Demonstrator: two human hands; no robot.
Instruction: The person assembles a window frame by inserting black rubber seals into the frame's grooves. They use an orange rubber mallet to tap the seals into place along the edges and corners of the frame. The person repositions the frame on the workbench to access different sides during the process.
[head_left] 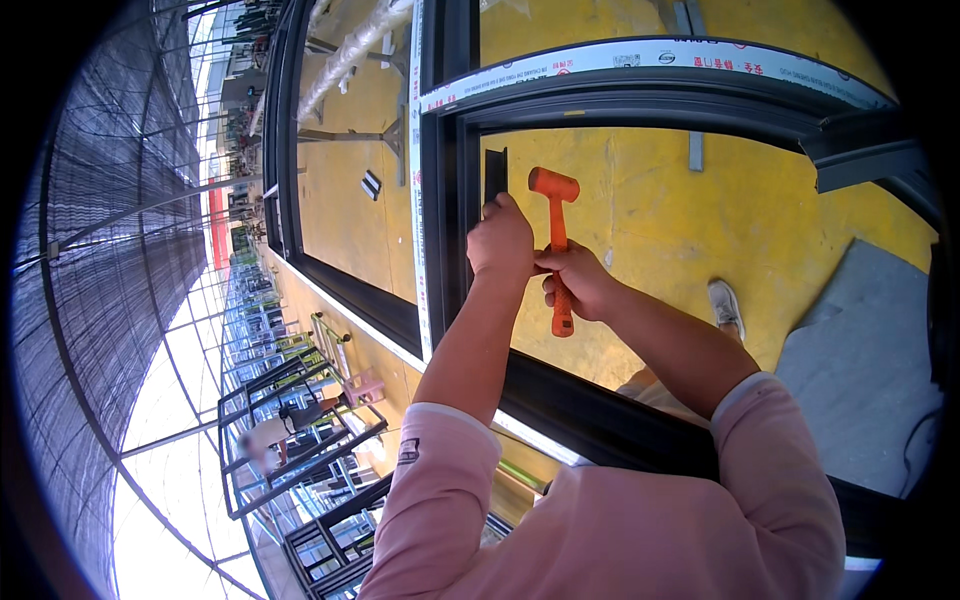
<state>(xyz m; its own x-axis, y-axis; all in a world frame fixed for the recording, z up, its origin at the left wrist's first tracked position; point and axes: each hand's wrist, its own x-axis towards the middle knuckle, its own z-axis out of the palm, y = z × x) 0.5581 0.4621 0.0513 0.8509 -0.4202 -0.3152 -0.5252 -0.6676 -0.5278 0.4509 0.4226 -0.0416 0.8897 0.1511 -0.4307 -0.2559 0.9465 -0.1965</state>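
Left hand [501,238] pinches the black strip [496,172] beside the dark frame [458,205] — apparently steadying it; right hand [584,281] grips the orange mallet [558,222] by its handle, head clear.

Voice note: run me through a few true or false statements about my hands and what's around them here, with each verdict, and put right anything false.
1. The right hand grips an orange mallet. True.
2. Both hands are on the mallet's handle. False: the left hand is at a short dark strip.
3. The mallet's head is below the right hand in the picture. False: it is above.
4. The floor is yellow. True.
5. A grey sheet lies at the picture's right. True.
6. The visible shoe is black. False: it is light-coloured.
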